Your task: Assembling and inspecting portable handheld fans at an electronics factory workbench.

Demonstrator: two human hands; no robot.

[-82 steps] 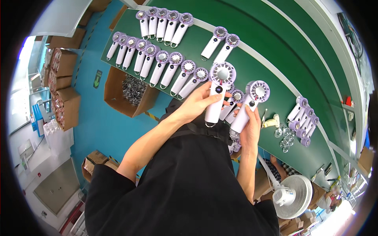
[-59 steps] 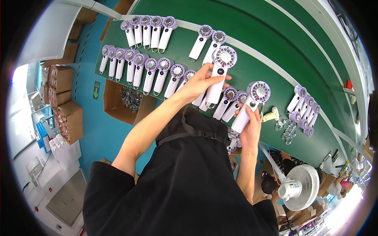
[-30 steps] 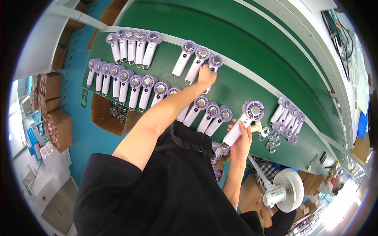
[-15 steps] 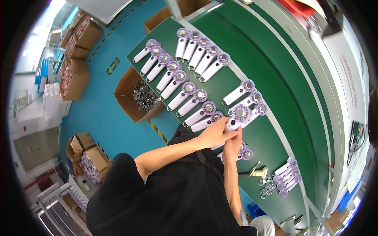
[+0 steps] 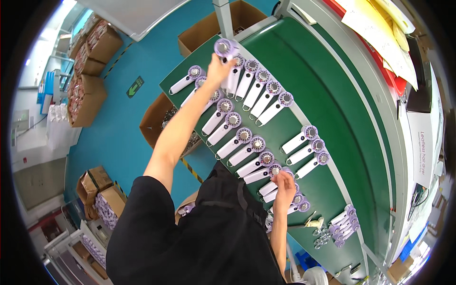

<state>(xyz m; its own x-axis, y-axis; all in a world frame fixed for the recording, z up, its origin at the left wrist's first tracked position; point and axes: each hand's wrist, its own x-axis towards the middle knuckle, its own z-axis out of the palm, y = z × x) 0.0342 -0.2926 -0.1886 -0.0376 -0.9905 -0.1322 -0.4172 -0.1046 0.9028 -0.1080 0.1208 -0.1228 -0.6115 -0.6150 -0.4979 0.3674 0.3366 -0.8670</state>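
Gripping a fan just below its head, my left hand holds it at the top-left corner of the table in the head view, hard by the end of the far row. The fan blurs, and I cannot tell whether it touches its neighbour. If I set it down too close, I could nudge that row out of line or scuff a casing. A grey post rises right behind the fan's head; reaching too far could knock one against the other. My grip looks firm, but so near the corner a slip could send the fan to the floor. My forearm crosses above the near row and hides part of it; dropping my elbow could sweep a fan over the edge, toward the box of shiny bits. My right hand hangs above that row's right part, fingers bent together. I cannot tell whether they grasp anything; a fan's head lies just beside them. A careless pull there could drag that fan askew, since my reach is stretched the other way.
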